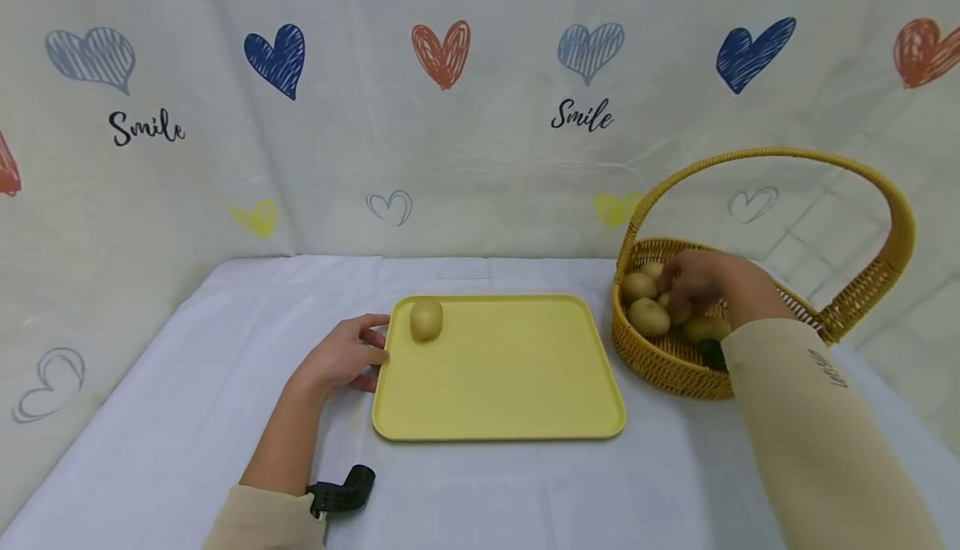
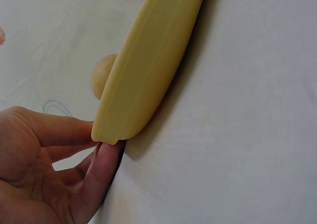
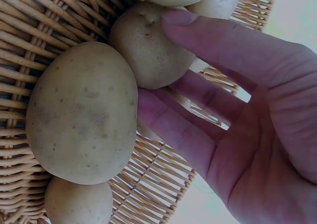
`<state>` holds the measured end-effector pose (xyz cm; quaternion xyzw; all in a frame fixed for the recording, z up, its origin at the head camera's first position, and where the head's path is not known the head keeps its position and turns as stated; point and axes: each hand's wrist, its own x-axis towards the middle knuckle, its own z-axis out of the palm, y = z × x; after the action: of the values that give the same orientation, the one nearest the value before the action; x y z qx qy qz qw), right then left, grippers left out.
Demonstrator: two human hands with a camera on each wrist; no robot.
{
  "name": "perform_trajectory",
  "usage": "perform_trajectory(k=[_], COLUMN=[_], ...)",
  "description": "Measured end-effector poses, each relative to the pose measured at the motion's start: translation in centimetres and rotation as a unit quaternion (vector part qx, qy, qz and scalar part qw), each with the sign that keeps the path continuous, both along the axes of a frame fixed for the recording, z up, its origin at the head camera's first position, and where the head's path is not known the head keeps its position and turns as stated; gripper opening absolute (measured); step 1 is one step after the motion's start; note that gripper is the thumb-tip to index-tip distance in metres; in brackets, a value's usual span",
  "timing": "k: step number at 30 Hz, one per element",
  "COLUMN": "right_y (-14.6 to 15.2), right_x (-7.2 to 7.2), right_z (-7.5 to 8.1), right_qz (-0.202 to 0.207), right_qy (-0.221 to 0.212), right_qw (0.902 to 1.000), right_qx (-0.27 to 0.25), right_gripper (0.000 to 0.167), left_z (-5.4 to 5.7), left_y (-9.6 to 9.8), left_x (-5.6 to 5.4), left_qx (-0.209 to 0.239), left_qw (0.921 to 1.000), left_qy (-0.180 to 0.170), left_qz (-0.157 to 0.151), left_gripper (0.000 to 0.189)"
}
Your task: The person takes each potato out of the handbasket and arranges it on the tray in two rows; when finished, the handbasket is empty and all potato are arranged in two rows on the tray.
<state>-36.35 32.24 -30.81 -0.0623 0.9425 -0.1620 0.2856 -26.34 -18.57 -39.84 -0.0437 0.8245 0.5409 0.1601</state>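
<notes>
At the left edge of a yellow tray [image 1: 498,375] is my left hand [image 1: 347,354], its fingertips gripping the rim from above and below in the left wrist view. One potato [image 1: 426,319] stands on the tray near its far left corner. My right hand [image 1: 697,279] reaches into a wicker basket [image 1: 660,371] with a tall handle. In the right wrist view, my right thumb and fingers pinch a round potato [image 3: 148,45]. A larger potato [image 3: 81,112] lies against my fingertips, with a smaller potato [image 3: 79,201] beside it. Other potatoes are partly hidden behind my hand.
The basket's handle [image 1: 780,152] arches above my right forearm. A white cloth [image 1: 480,492] covers the table. Behind it hangs a pale curtain [image 1: 487,158] printed with hearts. A black strap device [image 1: 345,492] is on my left wrist.
</notes>
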Motion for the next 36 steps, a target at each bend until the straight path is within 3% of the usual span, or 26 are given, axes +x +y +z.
perform_trajectory(k=[8,16,26,30,36], right_y=[0.2,0.9,1.1,0.9,0.9], right_x=[0.5,1.2,1.7,1.8,2.8], right_z=[0.5,1.1,2.1,2.4,2.3], right_qz=[0.002,-0.019,-0.047,-0.067,-0.122], right_qy=[0.014,0.095,0.134,0.142,0.114], right_qw=[0.9999,0.9952,0.9883,0.9848,0.9745], right_qx=[0.003,-0.017,-0.056,-0.075,-0.149], right_gripper=[0.063,0.055,0.057,0.058,0.074], left_z=[-0.1,-0.1,0.0,-0.2,-0.1], left_y=[-0.1,-0.1,-0.1,-0.1,-0.1], left_x=[0.0,0.0,0.2,0.1,0.0], left_qx=[0.003,0.000,-0.001,-0.001,0.000], left_qw=[1.0000,1.0000,1.0000,1.0000,1.0000], left_qy=[0.001,-0.002,0.000,0.000,0.001], left_qz=[-0.004,0.006,0.000,0.005,0.001], left_gripper=[0.070,0.069,0.069,0.068,0.068])
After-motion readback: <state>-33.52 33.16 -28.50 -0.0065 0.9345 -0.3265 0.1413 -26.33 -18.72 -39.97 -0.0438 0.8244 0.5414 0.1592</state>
